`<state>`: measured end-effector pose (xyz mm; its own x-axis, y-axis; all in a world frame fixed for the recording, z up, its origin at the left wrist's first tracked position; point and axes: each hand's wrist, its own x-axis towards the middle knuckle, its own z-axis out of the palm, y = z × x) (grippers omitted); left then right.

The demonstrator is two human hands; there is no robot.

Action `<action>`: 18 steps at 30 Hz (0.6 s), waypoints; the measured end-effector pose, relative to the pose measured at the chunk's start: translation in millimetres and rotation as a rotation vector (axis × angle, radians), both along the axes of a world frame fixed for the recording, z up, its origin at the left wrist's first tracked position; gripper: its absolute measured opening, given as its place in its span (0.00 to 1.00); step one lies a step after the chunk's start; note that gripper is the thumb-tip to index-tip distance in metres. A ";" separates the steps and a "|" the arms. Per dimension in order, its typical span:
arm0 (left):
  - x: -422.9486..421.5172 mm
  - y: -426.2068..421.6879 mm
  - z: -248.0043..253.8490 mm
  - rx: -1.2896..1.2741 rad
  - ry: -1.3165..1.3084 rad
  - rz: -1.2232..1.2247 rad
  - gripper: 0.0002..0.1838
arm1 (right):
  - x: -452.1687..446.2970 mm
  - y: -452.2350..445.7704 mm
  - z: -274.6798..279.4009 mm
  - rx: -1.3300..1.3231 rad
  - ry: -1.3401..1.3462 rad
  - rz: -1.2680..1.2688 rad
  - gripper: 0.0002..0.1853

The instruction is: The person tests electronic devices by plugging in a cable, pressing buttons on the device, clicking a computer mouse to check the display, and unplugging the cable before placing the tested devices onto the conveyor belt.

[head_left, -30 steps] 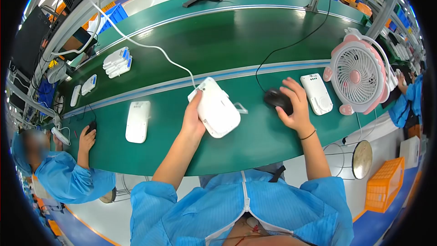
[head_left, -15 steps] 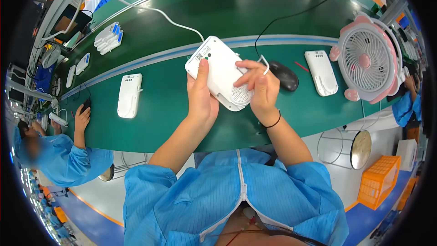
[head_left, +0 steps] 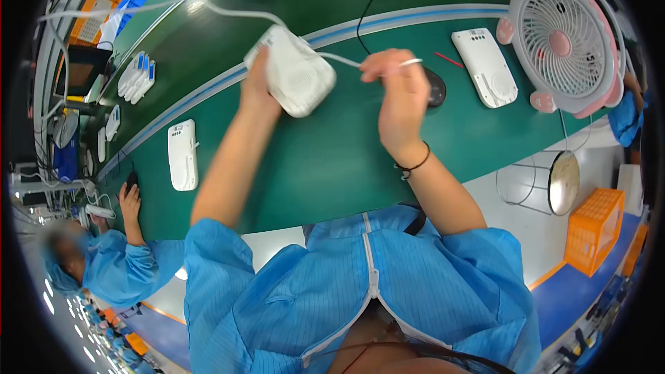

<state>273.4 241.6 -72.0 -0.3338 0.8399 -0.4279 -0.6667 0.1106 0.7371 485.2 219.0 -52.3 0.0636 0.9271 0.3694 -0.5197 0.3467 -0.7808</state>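
My left hand (head_left: 259, 90) is closed around a white plastic device (head_left: 299, 77), held tilted above the green bench; motion blurs it. A grille of small holes shows faintly on its face. A white cord (head_left: 338, 59) runs from the device's right side to my right hand (head_left: 402, 90). The fingers of that hand are pinched on the cord, and a short white end sticks out past them. Behind my right hand lies a black computer mouse (head_left: 436, 88), partly covered by it. A second white cable reaches the device's top from the upper left.
Similar white devices lie at right (head_left: 485, 68) and left (head_left: 183, 156) on the green bench (head_left: 325, 166). A pink fan (head_left: 560, 43) stands at the right, near a thin red stick (head_left: 449, 59). At far left, a co-worker's hand (head_left: 129, 202) rests on a mouse.
The device has moved left and up with my left hand and turned. My right hand has come away from it, drawing the white cord out between them. The view has shifted somewhat.
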 end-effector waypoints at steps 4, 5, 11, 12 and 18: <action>-90.5 101.1 -3.3 -0.086 0.439 -0.028 0.24 | -9.1 6.0 -12.4 0.410 -0.539 -0.113 0.04; -101.9 113.8 4.5 -0.014 0.558 -0.124 0.25 | -9.3 5.8 -11.6 0.505 -0.615 -0.146 0.04; -183.0 159.1 -13.9 -0.023 1.918 -0.058 0.29 | -9.4 3.0 -15.9 0.464 -0.775 -0.095 0.09; -191.1 146.4 -12.3 0.042 1.945 -0.145 0.29 | -10.1 -0.5 -13.5 0.414 -0.777 -0.066 0.10; -162.6 -37.8 47.6 -0.344 2.196 -0.495 0.30 | -12.9 -6.7 -10.9 0.368 -0.655 0.062 0.11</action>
